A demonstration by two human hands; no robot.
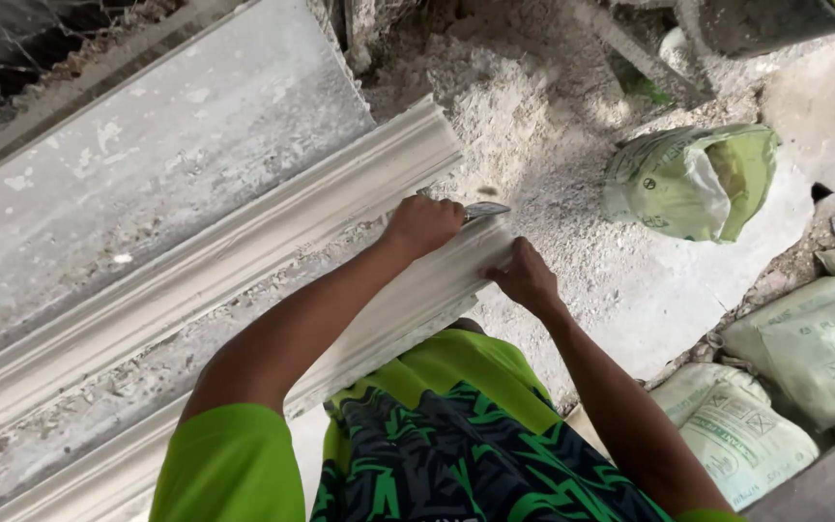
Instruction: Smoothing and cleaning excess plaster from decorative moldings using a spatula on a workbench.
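Note:
My left hand (pixel 424 224) is closed around a metal scraper blade (pixel 484 209), whose tip rests on the end of a long white plaster cornice moulding (pixel 417 295). My right hand (pixel 526 277) presses on the same end of that moulding, just right of the blade. A second, similar moulding (pixel 244 253) lies parallel on the far side. Both strips run from the lower left up to the middle.
A grey, plaster-spattered slab (pixel 147 164) carries the mouldings. White plaster powder (pixel 533 126) covers the ground ahead. An open green sack (pixel 693 182) lies to the right, with several more sacks (pixel 804 358) at the right edge. My green shorts fill the bottom middle.

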